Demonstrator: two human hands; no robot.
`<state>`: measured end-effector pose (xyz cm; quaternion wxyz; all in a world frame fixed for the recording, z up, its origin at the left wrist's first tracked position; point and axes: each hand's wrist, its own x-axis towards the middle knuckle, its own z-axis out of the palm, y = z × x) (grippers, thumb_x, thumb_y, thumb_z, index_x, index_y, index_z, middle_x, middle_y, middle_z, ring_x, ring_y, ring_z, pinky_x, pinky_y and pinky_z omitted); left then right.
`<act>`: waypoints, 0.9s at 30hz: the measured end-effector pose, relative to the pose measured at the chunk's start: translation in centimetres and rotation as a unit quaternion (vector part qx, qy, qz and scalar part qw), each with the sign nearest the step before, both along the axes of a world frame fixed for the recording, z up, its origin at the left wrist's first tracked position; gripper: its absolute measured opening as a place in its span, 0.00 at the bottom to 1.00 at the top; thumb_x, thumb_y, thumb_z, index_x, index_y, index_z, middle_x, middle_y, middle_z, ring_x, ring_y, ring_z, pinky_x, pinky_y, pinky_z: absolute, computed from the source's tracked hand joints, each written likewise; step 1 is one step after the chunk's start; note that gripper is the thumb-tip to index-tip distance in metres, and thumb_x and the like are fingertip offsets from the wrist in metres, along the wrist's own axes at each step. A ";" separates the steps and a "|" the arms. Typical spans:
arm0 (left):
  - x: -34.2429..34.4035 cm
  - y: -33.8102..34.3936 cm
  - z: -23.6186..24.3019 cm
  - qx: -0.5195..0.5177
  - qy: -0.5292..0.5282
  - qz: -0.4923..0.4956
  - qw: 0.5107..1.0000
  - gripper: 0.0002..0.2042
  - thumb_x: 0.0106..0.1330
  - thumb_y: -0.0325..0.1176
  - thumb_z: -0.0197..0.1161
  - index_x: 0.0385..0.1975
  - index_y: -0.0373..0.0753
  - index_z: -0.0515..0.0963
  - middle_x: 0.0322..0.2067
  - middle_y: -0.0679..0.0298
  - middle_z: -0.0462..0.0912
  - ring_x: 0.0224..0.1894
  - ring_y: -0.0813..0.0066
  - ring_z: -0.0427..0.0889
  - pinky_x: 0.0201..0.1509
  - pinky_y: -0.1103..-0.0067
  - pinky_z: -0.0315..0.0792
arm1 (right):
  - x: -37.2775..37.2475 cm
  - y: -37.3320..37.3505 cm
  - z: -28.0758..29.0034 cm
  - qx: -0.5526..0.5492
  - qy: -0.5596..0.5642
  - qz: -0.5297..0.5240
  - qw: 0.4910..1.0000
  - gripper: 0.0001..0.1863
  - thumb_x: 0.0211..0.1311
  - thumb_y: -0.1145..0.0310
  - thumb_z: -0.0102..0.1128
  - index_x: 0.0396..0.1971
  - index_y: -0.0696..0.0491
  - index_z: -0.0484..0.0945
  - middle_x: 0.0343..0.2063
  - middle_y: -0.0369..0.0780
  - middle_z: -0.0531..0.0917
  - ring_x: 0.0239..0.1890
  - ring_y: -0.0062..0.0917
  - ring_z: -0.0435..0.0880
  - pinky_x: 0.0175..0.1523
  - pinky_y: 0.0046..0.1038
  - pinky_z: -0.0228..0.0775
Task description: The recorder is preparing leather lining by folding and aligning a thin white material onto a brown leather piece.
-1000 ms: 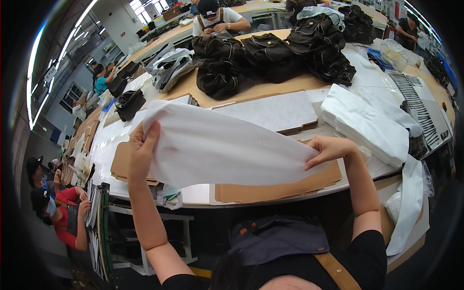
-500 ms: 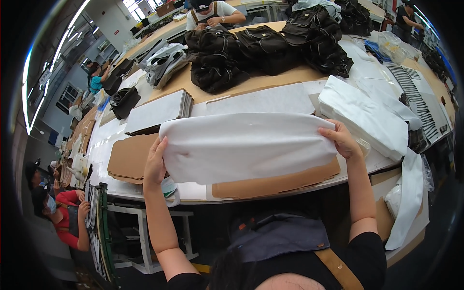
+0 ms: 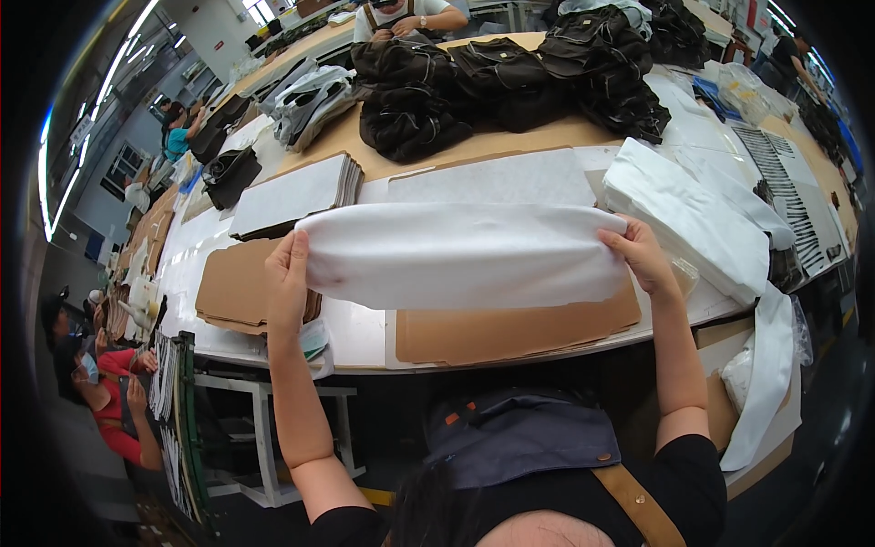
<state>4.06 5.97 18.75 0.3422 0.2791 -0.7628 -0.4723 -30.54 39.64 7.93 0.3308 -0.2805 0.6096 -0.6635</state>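
A long white sheet of soft material (image 3: 465, 260) is stretched out level in the air above the near edge of the table. My left hand (image 3: 290, 266) pinches its left end, thumb in front. My right hand (image 3: 638, 251) grips the upper right end, fingers closed on it. Below the sheet lie brown board pieces (image 3: 510, 333), with another brown stack (image 3: 228, 292) to the left. Behind it are a stack of white-topped boards (image 3: 287, 187) and a further white panel (image 3: 483, 175). A thick pile of white material (image 3: 684, 214) lies to the right.
Dark bags (image 3: 419, 109) are heaped across the table (image 3: 319, 164), beside grey bundles (image 3: 301, 100). Striped pieces (image 3: 775, 182) lie at the right. A co-worker (image 3: 401, 20) works opposite; another in red (image 3: 118, 415) stands by a rack (image 3: 182, 428) at the lower left.
The sheet has gone from slanted, higher on the left, to roughly level. My right hand has moved up; my left hand first shifted right and down, then rose and moved slightly left.
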 end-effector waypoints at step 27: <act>-10.8 9.1 -0.1 -0.261 0.154 -0.264 0.916 0.33 0.71 0.42 0.64 0.71 0.37 0.59 0.44 0.61 0.81 0.47 0.71 0.81 0.52 0.75 0.73 | 9.6 -2.1 17.9 -0.050 0.176 0.117 0.976 0.20 0.67 0.69 0.60 0.56 0.60 0.76 0.43 0.36 0.84 0.46 0.15 0.80 0.53 0.20 0.71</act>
